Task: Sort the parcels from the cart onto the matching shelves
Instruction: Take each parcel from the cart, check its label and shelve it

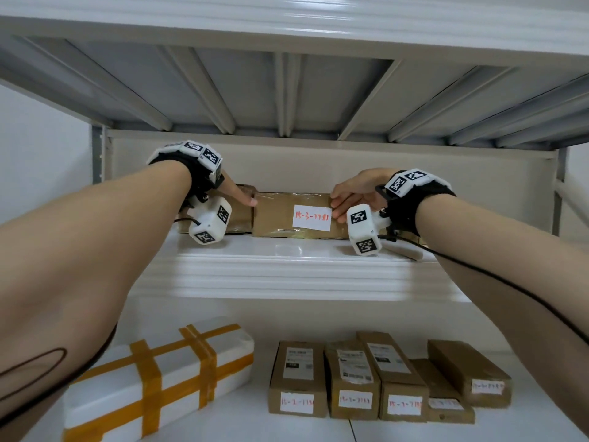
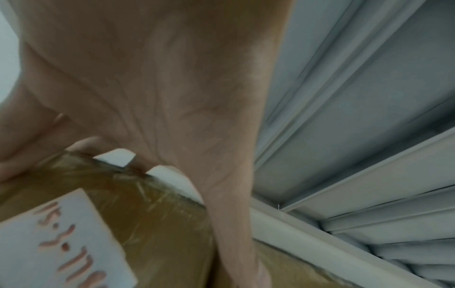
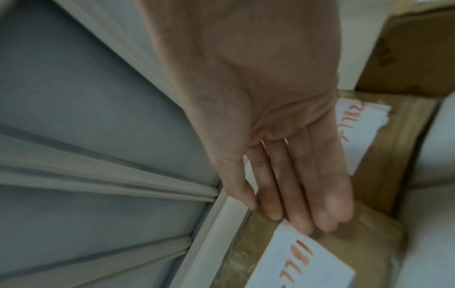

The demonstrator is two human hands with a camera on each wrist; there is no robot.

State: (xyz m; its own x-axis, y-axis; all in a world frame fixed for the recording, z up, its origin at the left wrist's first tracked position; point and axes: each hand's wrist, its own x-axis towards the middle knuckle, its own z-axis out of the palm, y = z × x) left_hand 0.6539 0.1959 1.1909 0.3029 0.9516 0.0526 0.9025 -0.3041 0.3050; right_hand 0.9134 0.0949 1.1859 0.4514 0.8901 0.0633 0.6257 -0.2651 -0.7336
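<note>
A brown taped parcel with a white label reading 15-3-7781 stands on the middle shelf against the back wall. My left hand lies over the neighbouring brown parcel on its left, and the thumb tip touches the labelled parcel's upper left corner. In the left wrist view the fingers reach the edge of a taped parcel and the thumb is stretched out. My right hand presses straight fingers flat on the parcel's right end beside the label.
The ribbed underside of the upper shelf is close overhead. More brown parcels stand to the right on the same shelf. The lower shelf holds a white foam box with orange tape and several labelled brown boxes.
</note>
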